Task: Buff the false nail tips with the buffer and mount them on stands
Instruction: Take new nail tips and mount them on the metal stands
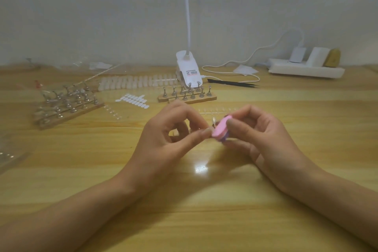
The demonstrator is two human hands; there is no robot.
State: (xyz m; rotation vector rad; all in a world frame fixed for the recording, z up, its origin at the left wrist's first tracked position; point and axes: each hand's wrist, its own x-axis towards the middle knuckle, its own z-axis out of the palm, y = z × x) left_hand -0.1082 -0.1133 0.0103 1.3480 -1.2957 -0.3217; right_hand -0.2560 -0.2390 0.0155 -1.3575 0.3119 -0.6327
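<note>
My right hand (263, 135) grips a pink and purple buffer block (221, 131) above the middle of the wooden table (184, 200). My left hand (169, 133) pinches a small clear nail tip (211, 128) between thumb and forefinger, against the buffer's pink face; the tip is mostly hidden. A wooden board of metal stands (187, 94) sits just behind my hands. A second board of stands (67, 102), several carrying clear tips, lies at the left. A strip of white nail tips (133, 84) runs between them.
A white clip lamp (189, 71) stands at centre back, its cable trailing right to a white power strip (306, 69). Black tweezers (233, 83) lie right of the lamp. White adhesive tabs (133, 100) and clear plastic sheets (12, 153) lie at the left.
</note>
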